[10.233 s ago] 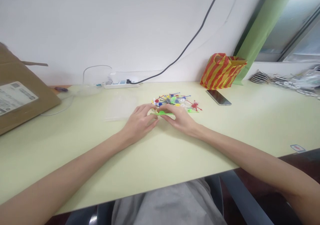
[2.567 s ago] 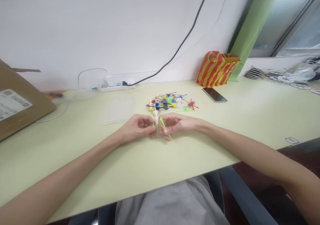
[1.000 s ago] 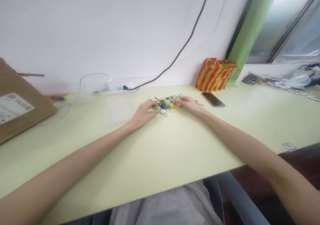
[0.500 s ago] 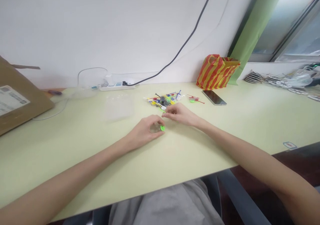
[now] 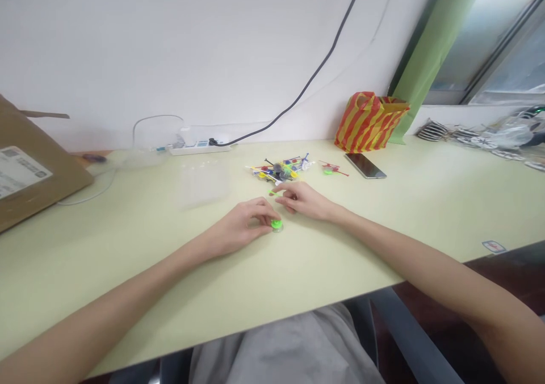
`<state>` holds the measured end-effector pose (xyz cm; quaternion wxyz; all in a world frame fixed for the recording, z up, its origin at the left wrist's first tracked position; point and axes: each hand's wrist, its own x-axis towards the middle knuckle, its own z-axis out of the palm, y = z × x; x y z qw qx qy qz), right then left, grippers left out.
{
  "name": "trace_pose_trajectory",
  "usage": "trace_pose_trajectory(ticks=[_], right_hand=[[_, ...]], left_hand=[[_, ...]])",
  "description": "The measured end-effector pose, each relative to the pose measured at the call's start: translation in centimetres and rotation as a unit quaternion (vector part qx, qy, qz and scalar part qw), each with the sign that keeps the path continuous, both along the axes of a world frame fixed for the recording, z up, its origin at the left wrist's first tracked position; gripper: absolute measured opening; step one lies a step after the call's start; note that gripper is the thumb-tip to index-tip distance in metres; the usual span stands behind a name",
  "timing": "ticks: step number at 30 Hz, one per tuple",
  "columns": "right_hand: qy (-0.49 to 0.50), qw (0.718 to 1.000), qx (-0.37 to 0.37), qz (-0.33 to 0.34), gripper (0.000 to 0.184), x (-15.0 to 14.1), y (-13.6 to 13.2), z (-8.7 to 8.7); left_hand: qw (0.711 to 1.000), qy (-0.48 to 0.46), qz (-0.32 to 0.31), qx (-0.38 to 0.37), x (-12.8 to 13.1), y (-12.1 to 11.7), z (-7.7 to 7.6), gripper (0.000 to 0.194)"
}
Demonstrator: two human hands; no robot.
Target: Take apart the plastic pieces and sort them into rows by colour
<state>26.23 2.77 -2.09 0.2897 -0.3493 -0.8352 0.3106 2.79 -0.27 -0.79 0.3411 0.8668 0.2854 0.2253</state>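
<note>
My left hand (image 5: pixel 244 225) has its thumb and fingers closed around a small suction cup (image 5: pixel 276 225) with a bright green cap and a clear base, near the table surface. Just beyond it, my right hand (image 5: pixel 302 199) reaches in from the right. Its index finger is stretched out, with the tip at a small green plastic stick (image 5: pixel 273 193); the thumb sits lower and apart. Behind both hands lies a pile of coloured plastic sticks and suction cups (image 5: pixel 281 170).
A clear plastic bag (image 5: pixel 204 182) lies left of the pile. Right of it are a few red and green pieces (image 5: pixel 332 169), a phone (image 5: pixel 365 166) and a striped bag (image 5: pixel 368 122). A cardboard box (image 5: pixel 38 168) stands far left, a power strip (image 5: pixel 199 150) by the wall.
My left hand has brought the suction cup slightly nearer to me, its clear base now facing down. My right index finger has stretched out, and the green stick has shifted a little left and nearer.
</note>
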Motion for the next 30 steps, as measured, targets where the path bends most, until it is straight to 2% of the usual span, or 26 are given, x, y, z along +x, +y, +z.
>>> trace_pose_trajectory(ticks=[3, 6, 10, 13, 17, 20, 25, 27, 30], right_hand=[[0.008, 1.000, 0.002, -0.003, 0.024, 0.1, 0.0, -0.1], [-0.038, 0.997, 0.057, -0.018, 0.015, 0.1, 0.0, -0.2], [-0.099, 0.990, 0.098, -0.033, 0.028, -0.2, -0.2, -0.4], [-0.053, 0.992, 0.110, -0.040, 0.021, -0.5, -0.2, -0.6], [-0.003, 0.993, 0.099, -0.065, 0.029, -0.3, 0.1, -0.7], [0.040, 0.992, 0.084, -0.079, 0.017, 0.2, 0.7, -0.6], [0.030, 0.995, 0.091, -0.031, 0.009, 1.1, 2.8, -1.3], [0.022, 0.997, 0.073, -0.014, 0.009, 1.4, 4.0, -2.0], [0.031, 0.998, 0.057, -0.025, 0.010, 2.2, 6.1, -3.0]], left_hand=[[1.000, 0.010, -0.014, 0.009, 0.2, -0.5, -0.1, 0.020], [0.997, 0.025, -0.034, 0.060, 0.7, -1.1, -0.8, 0.019], [0.988, 0.056, -0.067, 0.129, 1.0, -1.6, -1.2, 0.017], [0.982, 0.076, -0.073, 0.154, 1.1, -1.7, -1.0, 0.014], [0.982, 0.076, -0.083, 0.151, 1.1, -1.9, -0.5, 0.018], [0.986, 0.067, -0.050, 0.142, 0.9, -1.6, -0.5, 0.020], [0.977, 0.075, 0.032, 0.197, -0.1, 1.3, -1.5, 0.024], [0.970, 0.107, 0.038, 0.213, -0.2, 3.3, -2.1, 0.025], [0.956, 0.155, 0.039, 0.247, 0.5, 6.5, -3.1, 0.038]])
